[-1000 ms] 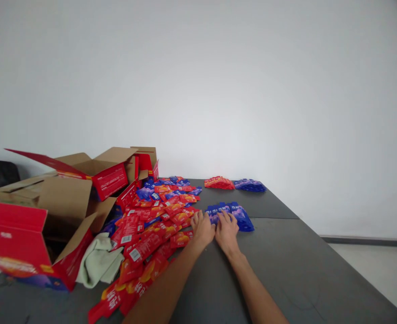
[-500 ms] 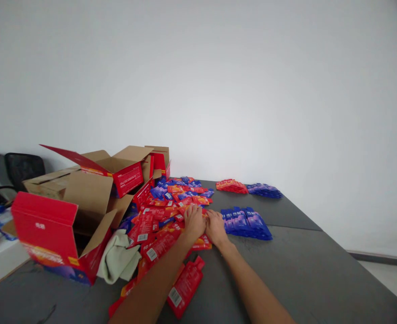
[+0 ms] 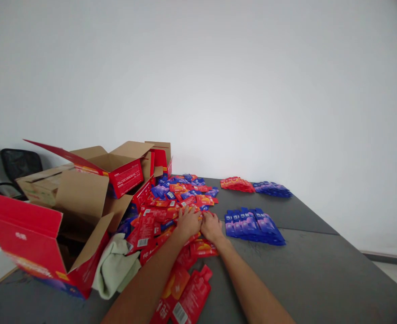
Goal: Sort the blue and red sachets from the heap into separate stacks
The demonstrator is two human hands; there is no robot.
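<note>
My left hand (image 3: pixel 186 221) and my right hand (image 3: pixel 211 226) lie side by side, knuckles up, on the near edge of a loose heap of red and blue sachets (image 3: pixel 171 202) on the grey table (image 3: pixel 302 270). The fingers of both hands curl down into the sachets; whether they grip any is hidden. Just right of my right hand lies a fanned row of blue sachets (image 3: pixel 254 223). Under my forearms lie a few red sachets (image 3: pixel 185 292).
Open red-and-brown cardboard boxes (image 3: pixel 80 198) crowd the left side, with a pale green cloth (image 3: pixel 115 265) beside them. At the table's far end sit a red sachet stack (image 3: pixel 237 184) and a blue sachet stack (image 3: pixel 271 189). Black chairs (image 3: pixel 16 166) stand far left.
Both hands left the fanned blue row and moved left onto the mixed heap. The view swung so the boxes and heap sit further right.
</note>
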